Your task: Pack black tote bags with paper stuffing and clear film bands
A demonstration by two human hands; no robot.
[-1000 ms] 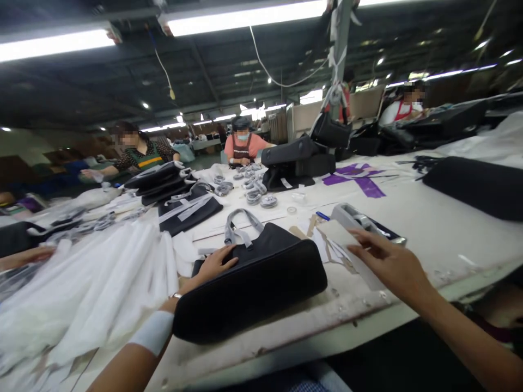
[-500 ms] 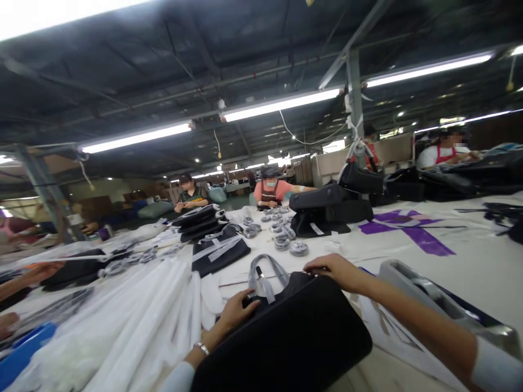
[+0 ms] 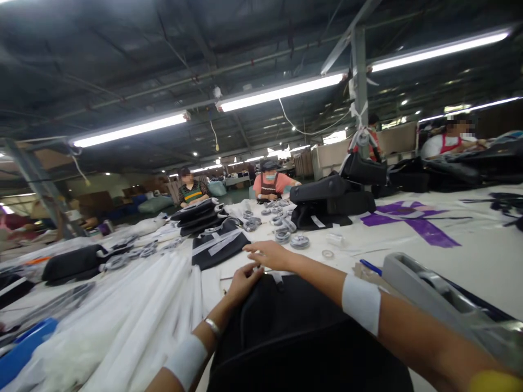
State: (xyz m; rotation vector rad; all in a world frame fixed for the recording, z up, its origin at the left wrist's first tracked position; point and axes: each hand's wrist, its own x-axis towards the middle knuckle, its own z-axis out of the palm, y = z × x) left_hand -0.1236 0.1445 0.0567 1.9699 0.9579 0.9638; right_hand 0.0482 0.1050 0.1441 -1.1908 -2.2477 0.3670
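A black bag [image 3: 310,326] takes up the front of the table right before me. At its far top edge, my left hand [image 3: 244,283] has its fingers and thumb closed on the bag; exactly what part they pinch is hard to see. My right hand [image 3: 269,255] reaches across to the left just above, its fingers stretched out close to the left fingertips. Whether the right fingertips touch anything is unclear. The wrapped handle is largely hidden behind my hands.
White foam sheets [image 3: 134,332] lie at left, near a blue bin [image 3: 28,348]. A grey tape dispenser [image 3: 433,294] stands at right. Beyond are a taped black bag [image 3: 220,246], coiled wrapped straps [image 3: 281,234], stacked black bags [image 3: 322,190] and purple strips [image 3: 412,218]. Co-workers sit across the table.
My right hand has moved left from the bag's right top edge to beside my left hand. The bag has turned and tilted, showing more of its top. A co-worker's hands at far left have gone from view.
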